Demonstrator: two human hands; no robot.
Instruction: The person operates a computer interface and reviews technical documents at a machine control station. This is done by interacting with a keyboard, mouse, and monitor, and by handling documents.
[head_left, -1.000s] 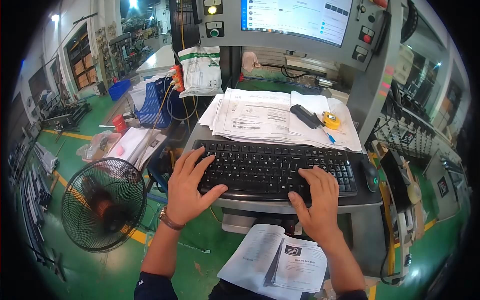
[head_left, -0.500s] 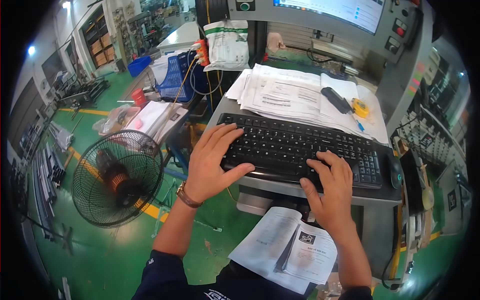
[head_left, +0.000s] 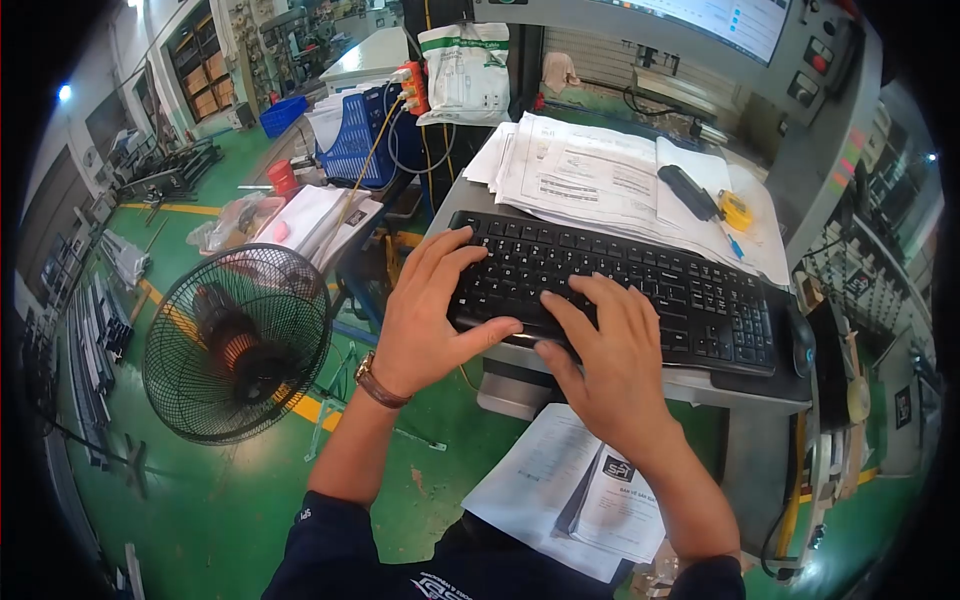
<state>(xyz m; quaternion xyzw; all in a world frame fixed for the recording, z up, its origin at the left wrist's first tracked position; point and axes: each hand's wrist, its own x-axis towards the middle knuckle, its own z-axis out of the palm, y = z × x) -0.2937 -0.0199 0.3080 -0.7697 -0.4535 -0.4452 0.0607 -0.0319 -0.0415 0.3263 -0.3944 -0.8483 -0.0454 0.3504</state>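
My open, empty right hand [head_left: 618, 375] has shifted in beside my left [head_left: 425, 325], also spread and empty. Both now cover the left and middle keys of the keyboard [head_left: 685, 300], below the papers [head_left: 590, 180].

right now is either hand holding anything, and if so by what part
Nothing is held: the left hand and right hand are both empty, fingers spread over the keyboard.
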